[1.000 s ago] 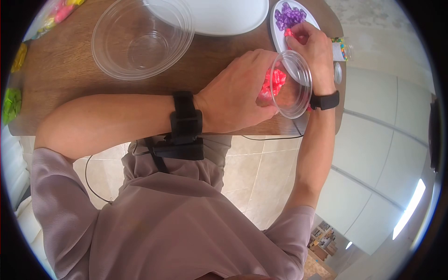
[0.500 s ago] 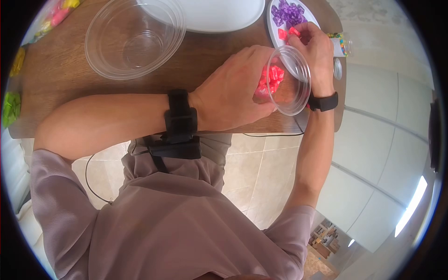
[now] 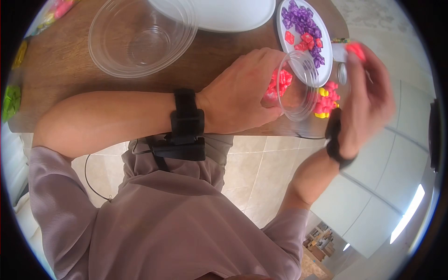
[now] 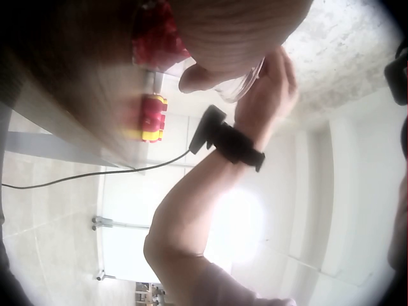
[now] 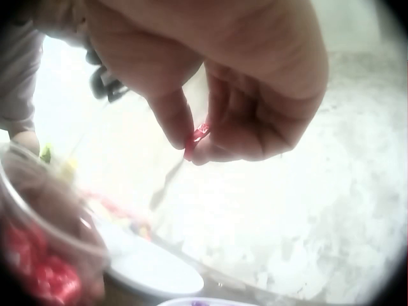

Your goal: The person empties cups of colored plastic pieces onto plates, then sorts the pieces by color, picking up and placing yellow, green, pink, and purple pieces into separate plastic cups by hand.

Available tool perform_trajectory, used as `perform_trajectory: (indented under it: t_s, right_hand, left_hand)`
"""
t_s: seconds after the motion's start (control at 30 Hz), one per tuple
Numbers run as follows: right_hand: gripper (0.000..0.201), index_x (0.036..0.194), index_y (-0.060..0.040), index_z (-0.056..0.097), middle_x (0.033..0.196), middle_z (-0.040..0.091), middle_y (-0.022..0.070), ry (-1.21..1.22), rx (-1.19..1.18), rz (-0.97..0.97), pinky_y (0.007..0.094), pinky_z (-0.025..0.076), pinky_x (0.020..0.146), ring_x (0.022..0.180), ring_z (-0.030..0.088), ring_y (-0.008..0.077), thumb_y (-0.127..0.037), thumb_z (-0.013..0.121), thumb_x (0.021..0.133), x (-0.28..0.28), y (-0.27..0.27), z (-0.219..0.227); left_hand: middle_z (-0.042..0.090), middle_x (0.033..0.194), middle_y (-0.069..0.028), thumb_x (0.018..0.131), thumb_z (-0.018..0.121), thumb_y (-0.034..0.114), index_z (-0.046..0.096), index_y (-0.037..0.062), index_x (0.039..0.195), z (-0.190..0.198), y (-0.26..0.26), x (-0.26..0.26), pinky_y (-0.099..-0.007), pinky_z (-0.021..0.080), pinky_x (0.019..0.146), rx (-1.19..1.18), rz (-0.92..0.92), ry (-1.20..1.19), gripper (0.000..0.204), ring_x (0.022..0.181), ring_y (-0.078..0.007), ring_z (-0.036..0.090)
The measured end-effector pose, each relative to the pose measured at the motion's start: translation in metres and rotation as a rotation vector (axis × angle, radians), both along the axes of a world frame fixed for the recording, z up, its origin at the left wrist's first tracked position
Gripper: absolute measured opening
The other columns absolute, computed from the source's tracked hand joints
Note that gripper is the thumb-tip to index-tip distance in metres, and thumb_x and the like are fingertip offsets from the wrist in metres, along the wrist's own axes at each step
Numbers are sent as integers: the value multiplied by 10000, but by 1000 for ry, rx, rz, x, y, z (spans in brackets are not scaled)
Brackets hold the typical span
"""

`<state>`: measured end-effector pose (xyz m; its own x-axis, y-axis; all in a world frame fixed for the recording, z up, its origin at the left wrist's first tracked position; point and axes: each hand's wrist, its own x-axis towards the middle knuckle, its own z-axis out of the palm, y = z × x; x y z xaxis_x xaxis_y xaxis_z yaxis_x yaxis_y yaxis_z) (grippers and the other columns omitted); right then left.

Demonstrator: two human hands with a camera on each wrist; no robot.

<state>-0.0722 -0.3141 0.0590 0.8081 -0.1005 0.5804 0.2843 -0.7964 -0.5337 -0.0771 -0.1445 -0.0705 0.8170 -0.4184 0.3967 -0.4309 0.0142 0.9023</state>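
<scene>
My left hand (image 3: 242, 91) grips a clear plastic cup (image 3: 294, 106), tilted with its mouth toward the right. Shiny red faceted pieces (image 3: 280, 84) lie inside it; the fingers' far side is hidden. Raised beyond the table's right side, my right hand (image 3: 371, 98) pinches one small red piece (image 5: 197, 135) between thumb and fingertips. It is blurred in the head view. Below and left of it, the white oval plate (image 3: 327, 70) bears many purple pieces (image 3: 301, 18) and several red ones (image 3: 304, 43).
Pink and yellow knobbly pieces (image 3: 326, 100) lie by the table's right edge. A jar lid (image 3: 342, 73) is beside the plate. Toward the left stand a large clear bowl (image 3: 105, 51) and a white plate (image 3: 233, 18). Green packaging (image 3: 11, 103) sits at the far left.
My right hand has lifted off the oval plate and moved right with a red piece in its fingertips, uncovering the red pieces on the plate. The left hand keeps hold of the cup.
</scene>
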Motion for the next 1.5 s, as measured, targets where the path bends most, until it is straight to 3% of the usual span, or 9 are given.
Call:
perform_trajectory:
  t_s: [0.17, 0.3, 0.37, 0.47, 0.53, 0.73, 0.97, 1.37, 1.5]
  right_hand:
    - [209, 1089, 6, 763, 917, 753, 51, -78, 24, -39, 228, 492, 676, 767, 631, 81, -24, 764, 883, -44, 9, 2]
    - [192, 1061, 1, 768, 963, 751, 35, 314, -415, 166, 229, 458, 653, 716, 575, 88, -38, 778, 874, -48, -6, -13]
    - [217, 1076, 18, 764, 926, 740, 40, 237, 45, -37, 234, 468, 659, 725, 582, 97, -72, 787, 879, -48, -18, -20]
    - [239, 1093, 30, 762, 876, 719, 43, 239, 110, -185, 236, 471, 661, 715, 578, 105, -90, 782, 887, -31, -22, -6]
    - [267, 1109, 47, 755, 866, 712, 60, 295, -2, -210, 244, 485, 673, 715, 593, 117, -115, 770, 897, -14, -42, -3]
    - [331, 1163, 34, 733, 920, 738, 173, 701, -433, -52, 362, 534, 803, 890, 682, 243, -127, 750, 874, 26, -84, -34]
    - [299, 1147, 8, 729, 1087, 718, 210, 599, -619, 10, 417, 541, 897, 1021, 695, 359, -60, 695, 858, 33, -97, -52]
    - [358, 1213, 40, 665, 1035, 740, 207, 612, -537, -125, 423, 562, 825, 928, 719, 338, -62, 653, 870, 40, -100, -57]
    - [337, 1183, 46, 680, 1008, 742, 217, 575, -552, -130, 421, 563, 819, 907, 724, 340, -79, 646, 872, 41, -104, -60]
  left_hand:
    - [603, 1258, -198, 804, 813, 171, 492, 4, 1377, 4, 2, 3, -430, 490, 1009, -16, -16, 2, 677, 1174, -369, 607]
    - [604, 1259, -196, 805, 813, 171, 494, -1, 1367, 1, -4, -1, -429, 491, 1006, -2, -30, -14, 669, 1173, -368, 608]
    - [605, 1261, -195, 807, 815, 175, 495, -3, 1364, -3, -4, -1, -429, 491, 1006, -7, -15, -15, 667, 1176, -365, 608]
    - [608, 1266, -194, 803, 820, 175, 492, -6, 1370, -4, -7, -1, -427, 495, 1005, 4, -3, -30, 679, 1181, -357, 612]
    - [595, 1113, -210, 766, 695, 118, 508, -41, 1214, -6, -9, -1, -474, 466, 944, -85, -5, -27, 511, 1065, -403, 557]
    - [591, 1063, -204, 756, 688, 98, 516, -40, 1191, -6, -9, -2, -477, 472, 919, -110, 24, -61, 488, 1027, -401, 566]
    - [589, 1029, -192, 746, 677, 82, 515, -35, 1153, -4, -8, -3, -479, 470, 888, -106, 16, -72, 453, 996, -397, 562]
    - [596, 1032, -196, 743, 726, 111, 512, -40, 1145, -5, -4, -4, -482, 473, 876, -91, 28, -107, 481, 1004, -400, 571]
    - [613, 1238, -187, 795, 822, 190, 511, 7, 1350, -3, 0, -3, -434, 492, 987, 4, -19, -51, 662, 1154, -367, 609]
